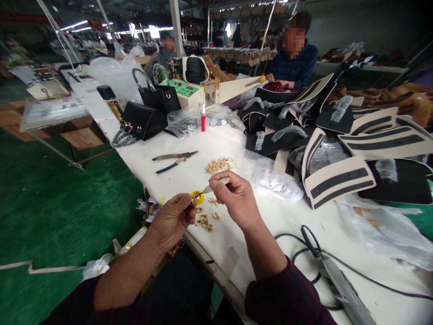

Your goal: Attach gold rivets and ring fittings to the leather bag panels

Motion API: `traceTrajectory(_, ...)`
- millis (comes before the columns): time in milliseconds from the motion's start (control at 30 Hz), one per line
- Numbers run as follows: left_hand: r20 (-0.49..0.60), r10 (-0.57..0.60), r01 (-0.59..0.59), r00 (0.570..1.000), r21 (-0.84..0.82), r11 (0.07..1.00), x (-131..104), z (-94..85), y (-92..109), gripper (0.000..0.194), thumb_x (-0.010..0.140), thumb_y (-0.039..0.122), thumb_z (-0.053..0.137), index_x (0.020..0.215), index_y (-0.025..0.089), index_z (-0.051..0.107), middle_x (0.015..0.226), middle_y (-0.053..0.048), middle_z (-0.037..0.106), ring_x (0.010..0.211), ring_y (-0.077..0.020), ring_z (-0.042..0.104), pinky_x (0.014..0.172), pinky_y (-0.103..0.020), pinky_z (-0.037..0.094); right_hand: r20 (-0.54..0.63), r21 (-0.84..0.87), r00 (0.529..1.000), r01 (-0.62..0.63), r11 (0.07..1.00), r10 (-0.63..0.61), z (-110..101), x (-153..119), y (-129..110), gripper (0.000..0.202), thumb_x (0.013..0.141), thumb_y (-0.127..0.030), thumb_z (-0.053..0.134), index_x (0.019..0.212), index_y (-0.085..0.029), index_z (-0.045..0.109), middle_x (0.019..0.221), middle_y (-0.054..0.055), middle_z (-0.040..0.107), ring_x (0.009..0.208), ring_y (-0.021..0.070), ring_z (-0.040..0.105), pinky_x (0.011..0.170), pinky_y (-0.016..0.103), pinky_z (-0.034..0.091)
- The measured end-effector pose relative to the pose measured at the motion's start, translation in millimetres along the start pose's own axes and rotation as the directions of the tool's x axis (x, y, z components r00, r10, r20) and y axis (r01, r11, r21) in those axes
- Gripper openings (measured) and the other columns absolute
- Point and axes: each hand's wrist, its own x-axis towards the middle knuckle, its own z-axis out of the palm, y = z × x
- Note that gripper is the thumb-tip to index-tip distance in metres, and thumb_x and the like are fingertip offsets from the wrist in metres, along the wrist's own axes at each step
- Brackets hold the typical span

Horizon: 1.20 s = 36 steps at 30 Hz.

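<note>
Between the thumb and fingers of my left hand (176, 219) is a small gold metal fitting (195, 197). My right hand (237, 198) grips a pale-handled screwdriver (219, 182), its thin tip pointing left at the fitting. Whether the tip touches it I cannot tell. Just behind the fitting, a yellow ring-shaped thing (201, 198) lies on the white table (182, 180). Loose gold fittings (204, 221) are scattered under and between my hands. Farther back lies a heap of small gold pieces (218, 166).
Pliers (176, 160) with blue handles lie left of the heap. A red bottle (203, 119) stands behind. Black handbags (144, 119) sit back left. Black and cream bag panels (341, 180) pile up on the right. A power strip (341, 280) with cables lies front right. Another person (294, 58) sits across.
</note>
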Motion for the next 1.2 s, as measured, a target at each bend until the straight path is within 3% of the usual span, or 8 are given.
traceTrajectory(433, 0.014, 0.022, -0.022, 1.000, 0.019, 1.000, -0.4, 0.1, -0.6, 0.047, 0.056, 0.042, 0.103, 0.072, 0.015, 0.068, 0.066, 0.003, 0.067, 0.053, -0.0062, 0.058, 0.048, -0.017, 0.049, 0.033, -0.037, 0.999, 0.024, 0.999, -0.022, 0.5, -1.4, -1.7, 0.022, 0.090, -0.043, 0.074, 0.084, -0.022, 0.071, 0.067, -0.001, 0.069, 0.051, 0.0108, 0.047, 0.049, 0.025, 0.035)
traceTrajectory(667, -0.014, 0.029, -0.029, 0.999, 0.017, 0.999, -0.6, 0.7, -2.1, 0.047, 0.053, 0.041, 0.104, 0.072, 0.015, 0.069, 0.064, 0.003, 0.066, 0.054, -0.0065, 0.059, 0.050, -0.017, 0.050, 0.031, -0.069, 0.999, 0.042, 0.997, -0.040, 3.3, -2.1, -2.1, 0.021, 0.091, -0.042, 0.075, 0.084, -0.022, 0.071, 0.061, -0.003, 0.063, 0.050, 0.0109, 0.049, 0.048, 0.024, 0.036)
traceTrajectory(967, -0.026, 0.103, -0.100, 0.994, 0.073, 0.992, -3.8, 2.0, 0.2, 0.045, 0.054, 0.035, 0.104, 0.084, 0.014, 0.078, 0.072, -0.001, 0.074, 0.060, -0.0093, 0.065, 0.054, -0.019, 0.056, -0.093, -0.097, 0.996, 0.001, 0.995, -0.010, 4.3, 0.3, -1.6, 0.028, 0.090, -0.046, 0.077, 0.079, -0.020, 0.070, 0.062, -0.002, 0.067, 0.047, 0.0111, 0.056, 0.048, 0.024, 0.043)
traceTrajectory(1067, -0.018, 0.099, -0.098, 0.995, 0.065, 0.993, -4.5, 1.7, 0.1, 0.043, 0.055, 0.028, 0.104, 0.087, 0.014, 0.079, 0.073, -0.001, 0.075, 0.060, -0.0094, 0.066, 0.055, -0.018, 0.058, -0.047, -0.092, 0.998, 0.035, 0.995, -0.040, 1.7, 0.2, -2.1, 0.029, 0.090, -0.047, 0.077, 0.083, -0.020, 0.071, 0.066, -0.002, 0.068, 0.050, 0.0108, 0.057, 0.050, 0.024, 0.044)
traceTrajectory(1200, -0.039, 0.104, -0.103, 0.994, 0.029, 0.994, -4.5, 1.8, 0.0, 0.044, 0.054, 0.027, 0.104, 0.087, 0.013, 0.079, 0.081, -0.002, 0.078, 0.059, -0.0078, 0.066, 0.053, -0.017, 0.057, 0.079, -0.145, 0.983, 0.173, 0.974, -0.163, -0.4, -1.8, -5.3, 0.021, 0.091, -0.040, 0.077, 0.092, -0.019, 0.074, 0.074, -0.001, 0.069, 0.059, 0.0105, 0.058, 0.056, 0.023, 0.045)
